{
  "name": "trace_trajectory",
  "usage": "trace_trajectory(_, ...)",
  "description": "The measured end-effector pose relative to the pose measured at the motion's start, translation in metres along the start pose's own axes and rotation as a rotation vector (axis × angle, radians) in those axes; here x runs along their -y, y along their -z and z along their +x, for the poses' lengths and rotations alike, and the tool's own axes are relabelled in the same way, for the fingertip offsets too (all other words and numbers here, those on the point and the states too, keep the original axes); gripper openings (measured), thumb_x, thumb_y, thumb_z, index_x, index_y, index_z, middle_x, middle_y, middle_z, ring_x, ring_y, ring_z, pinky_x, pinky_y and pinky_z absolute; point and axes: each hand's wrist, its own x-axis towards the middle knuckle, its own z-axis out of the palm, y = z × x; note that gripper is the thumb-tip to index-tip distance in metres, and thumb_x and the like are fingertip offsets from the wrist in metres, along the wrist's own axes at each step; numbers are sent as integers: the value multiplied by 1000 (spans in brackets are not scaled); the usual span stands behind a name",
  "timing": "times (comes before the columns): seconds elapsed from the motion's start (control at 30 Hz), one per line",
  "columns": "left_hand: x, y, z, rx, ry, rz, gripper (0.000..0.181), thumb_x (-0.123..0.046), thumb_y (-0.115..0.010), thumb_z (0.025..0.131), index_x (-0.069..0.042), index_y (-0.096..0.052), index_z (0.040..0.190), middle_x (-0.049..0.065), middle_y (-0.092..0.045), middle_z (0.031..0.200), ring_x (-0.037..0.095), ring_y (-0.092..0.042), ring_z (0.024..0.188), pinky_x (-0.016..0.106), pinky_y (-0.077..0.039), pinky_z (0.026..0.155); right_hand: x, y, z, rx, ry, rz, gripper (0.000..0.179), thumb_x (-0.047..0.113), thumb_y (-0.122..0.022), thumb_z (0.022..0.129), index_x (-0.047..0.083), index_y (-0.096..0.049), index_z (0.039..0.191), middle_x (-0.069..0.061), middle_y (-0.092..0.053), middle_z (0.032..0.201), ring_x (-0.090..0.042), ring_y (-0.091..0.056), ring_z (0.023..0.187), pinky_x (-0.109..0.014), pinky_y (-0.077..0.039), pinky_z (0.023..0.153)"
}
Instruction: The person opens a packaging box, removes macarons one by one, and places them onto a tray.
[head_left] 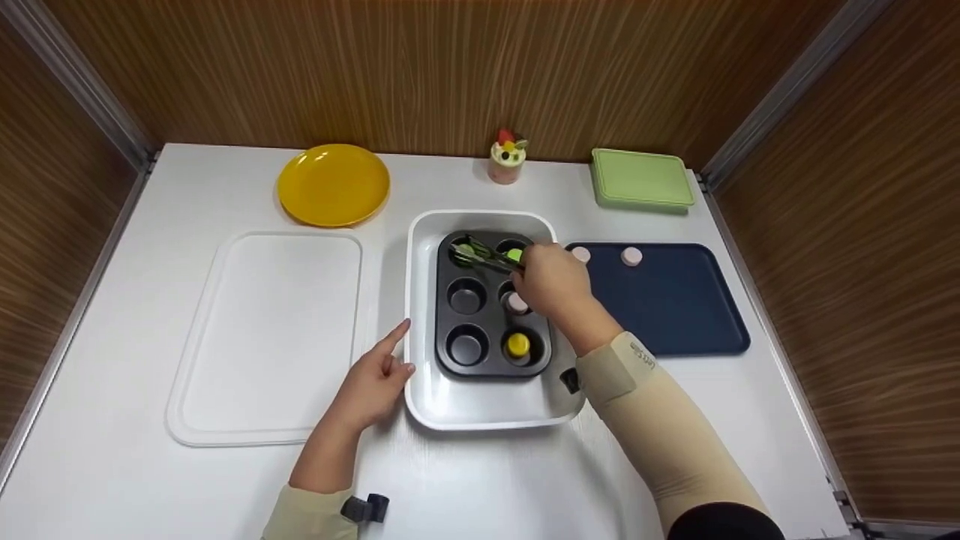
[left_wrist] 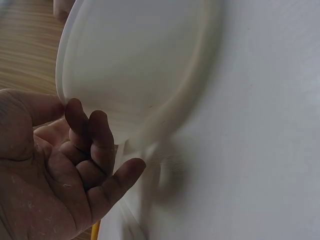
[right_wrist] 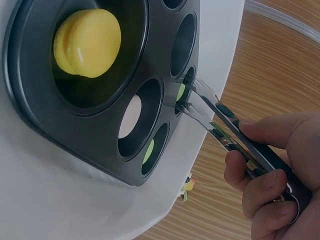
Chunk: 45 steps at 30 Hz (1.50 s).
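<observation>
While my right hand (head_left: 555, 281) pinches tongs (right_wrist: 267, 157) at a green piece (right_wrist: 180, 92) in the muffin tin (head_left: 493, 322), my left hand (head_left: 375, 385), loosely spread, touches the white tub (head_left: 487, 405).

Yellow plate (head_left: 334, 185), fruit-topped dessert cup (head_left: 507, 159), green box (head_left: 643, 180)

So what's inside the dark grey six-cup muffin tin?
Right column, near to far: a yellow disc, a pale pink disc and a green disc. Far left, another green disc, partly covered by dark clear-tipped tongs. Their undersides are hidden.
</observation>
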Motion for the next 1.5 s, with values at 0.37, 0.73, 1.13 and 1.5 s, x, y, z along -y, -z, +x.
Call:
trace_trajectory(0.37,0,-1,0,7,26,32,65,-6,-65,102,-19,-45,163,-1,-49,71,14,-44,61,30,-40,59,1,-5,-3,-23,4,-19,24,25,-72,99,7,-73,83,-17,-73,88,-40,-71,77,-58,-58,68)
trace_trajectory(0.73,1,-3,0,0,9,37,65,-4,-65,102,-17,-46,163,-2,-48,71,15,-45,64,33,-42,64,1,4,-11,-46,-12,51,23,22,-71,99,9,-69,80,-15,-72,87,-38,-70,81,-57,-56,70)
trace_trajectory(1.13,2,-4,0,-8,-3,40,65,-3,-64,102,-17,-45,163,-2,-46,69,15,-43,63,32,-40,62,-9,14,-19,-94,-7,120,18,20,-69,100,9,-72,86,-12,-72,87,-32,-68,78,-53,-53,70)
trace_trajectory(1.5,1,-5,0,-13,-2,36,65,-2,-64,102,-16,-45,163,-2,-46,70,15,-44,64,33,-41,64,-20,26,-26,-149,9,152,18,21,-71,100,6,-78,92,-14,-75,91,-36,-70,79,-54,-54,69)
